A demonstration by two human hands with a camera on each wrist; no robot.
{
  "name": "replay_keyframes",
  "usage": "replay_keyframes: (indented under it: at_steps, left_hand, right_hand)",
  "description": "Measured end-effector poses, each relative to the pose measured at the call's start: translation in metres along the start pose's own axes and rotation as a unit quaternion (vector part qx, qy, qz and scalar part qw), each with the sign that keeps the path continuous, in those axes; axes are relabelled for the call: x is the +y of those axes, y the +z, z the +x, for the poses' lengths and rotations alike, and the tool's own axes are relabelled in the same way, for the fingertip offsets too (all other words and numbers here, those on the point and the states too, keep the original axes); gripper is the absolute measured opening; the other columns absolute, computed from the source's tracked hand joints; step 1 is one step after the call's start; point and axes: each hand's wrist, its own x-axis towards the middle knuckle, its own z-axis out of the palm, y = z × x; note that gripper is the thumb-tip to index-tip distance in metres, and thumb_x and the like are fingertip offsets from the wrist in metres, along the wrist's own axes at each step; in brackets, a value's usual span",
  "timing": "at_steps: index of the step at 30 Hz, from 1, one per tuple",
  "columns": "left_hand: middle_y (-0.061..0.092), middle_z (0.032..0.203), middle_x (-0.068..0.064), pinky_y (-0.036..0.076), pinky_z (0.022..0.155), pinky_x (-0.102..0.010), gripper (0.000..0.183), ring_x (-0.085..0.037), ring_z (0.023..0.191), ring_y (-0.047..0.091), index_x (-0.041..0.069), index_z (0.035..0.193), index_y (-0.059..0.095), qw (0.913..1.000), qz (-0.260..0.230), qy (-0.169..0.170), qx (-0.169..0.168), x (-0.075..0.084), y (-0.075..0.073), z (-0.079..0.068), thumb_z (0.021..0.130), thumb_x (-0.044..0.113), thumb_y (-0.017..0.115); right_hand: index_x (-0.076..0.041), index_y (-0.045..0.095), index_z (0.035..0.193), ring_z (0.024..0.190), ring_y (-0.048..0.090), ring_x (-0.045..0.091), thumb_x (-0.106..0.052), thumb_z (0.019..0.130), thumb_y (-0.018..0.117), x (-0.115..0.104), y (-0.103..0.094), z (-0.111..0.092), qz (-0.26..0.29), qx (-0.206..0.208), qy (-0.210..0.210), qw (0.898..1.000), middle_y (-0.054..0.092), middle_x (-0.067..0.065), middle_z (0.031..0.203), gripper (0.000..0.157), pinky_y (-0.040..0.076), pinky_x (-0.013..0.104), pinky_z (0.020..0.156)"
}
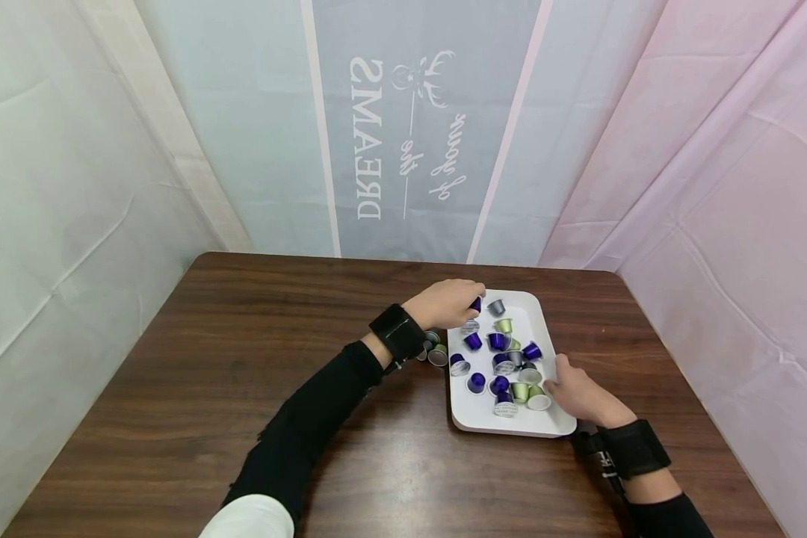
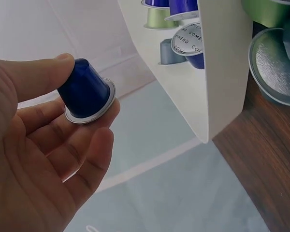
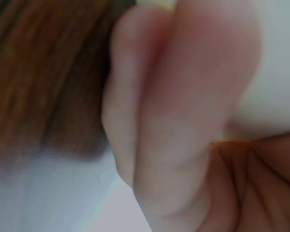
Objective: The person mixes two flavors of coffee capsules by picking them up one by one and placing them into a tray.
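Observation:
Over the far left corner of a white tray (image 1: 526,317), my left hand (image 1: 446,302) pinches a dark blue coffee capsule (image 2: 84,92) between thumb and fingers. The capsule is tilted, its silver-rimmed wide end facing down in the left wrist view. My right hand (image 1: 581,392) grips the tray's right edge, thumb at the inner side and the other fingers outside. Blue, green and grey capsules lie scattered in the tray, among them a green capsule (image 1: 520,391) and a grey capsule (image 1: 496,307). In the right wrist view, blurred fingers (image 3: 193,96) fill most of the picture.
Several green and grey capsules (image 1: 437,356) lie on the brown wooden table (image 1: 242,359) just left of the tray, partly hidden by the left wrist. Behind the table hangs a pale blue cloth (image 1: 417,232), with pale cloths at both sides.

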Motion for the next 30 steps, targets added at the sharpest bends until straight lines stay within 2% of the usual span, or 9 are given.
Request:
replay_keyframes:
  at_steps: [5, 10, 18, 24, 30]
  left_hand:
    - [0.056, 0.120, -0.003, 0.040, 0.077, -0.025, 0.036, -0.010, 0.094, 0.051, 0.010, 0.130, 0.051, 0.9999, 0.002, 0.008, -0.010, 0.005, 0.001, 0.008, 0.097, 0.024, 0.055]
    - [0.058, 0.109, 0.001, 0.038, 0.070, -0.025, 0.034, -0.011, 0.084, 0.050, 0.012, 0.127, 0.053, 0.9998, 0.001, 0.014, -0.017, 0.008, 0.004, 0.015, 0.095, 0.023, 0.057]
    - [0.060, 0.118, 0.001, 0.043, 0.079, -0.024, 0.038, -0.009, 0.095, 0.056, 0.015, 0.130, 0.053, 0.9992, 0.013, 0.020, -0.033, 0.012, 0.011, 0.025, 0.093, 0.024, 0.061]
    - [0.061, 0.112, 0.002, 0.043, 0.073, -0.023, 0.035, -0.009, 0.091, 0.056, 0.014, 0.126, 0.056, 0.9988, 0.011, 0.020, -0.042, 0.015, 0.016, 0.030, 0.093, 0.024, 0.060]
    - [0.061, 0.103, 0.003, 0.042, 0.073, -0.022, 0.029, -0.008, 0.084, 0.053, 0.010, 0.119, 0.058, 0.9986, 0.003, 0.038, -0.037, 0.015, 0.022, 0.035, 0.092, 0.018, 0.062]
  right_hand:
    - [0.020, 0.021, 0.124, 0.108, 0.051, 0.044, -0.011, 0.097, 0.045, 0.000, 0.000, 0.000, -0.004, 0.001, 0.000, 1.000, 0.039, 0.048, 0.120, 0.047, 0.045, 0.049, 0.079]
    - [0.020, 0.022, 0.123, 0.108, 0.051, 0.043, -0.010, 0.096, 0.046, 0.000, 0.000, -0.001, -0.005, 0.001, 0.000, 1.000, 0.040, 0.047, 0.119, 0.047, 0.045, 0.049, 0.079]
    - [0.020, 0.022, 0.123, 0.106, 0.052, 0.042, -0.009, 0.096, 0.046, 0.001, 0.000, -0.001, -0.008, 0.005, -0.004, 1.000, 0.041, 0.047, 0.119, 0.047, 0.045, 0.049, 0.078]
    - [0.020, 0.022, 0.124, 0.105, 0.053, 0.041, -0.009, 0.096, 0.046, 0.002, 0.001, 0.000, -0.011, 0.007, 0.002, 1.000, 0.042, 0.046, 0.118, 0.047, 0.045, 0.050, 0.079]
    - [0.021, 0.020, 0.126, 0.108, 0.051, 0.042, -0.010, 0.097, 0.046, 0.001, 0.001, 0.001, -0.008, 0.002, 0.010, 1.000, 0.039, 0.047, 0.121, 0.050, 0.045, 0.051, 0.080]
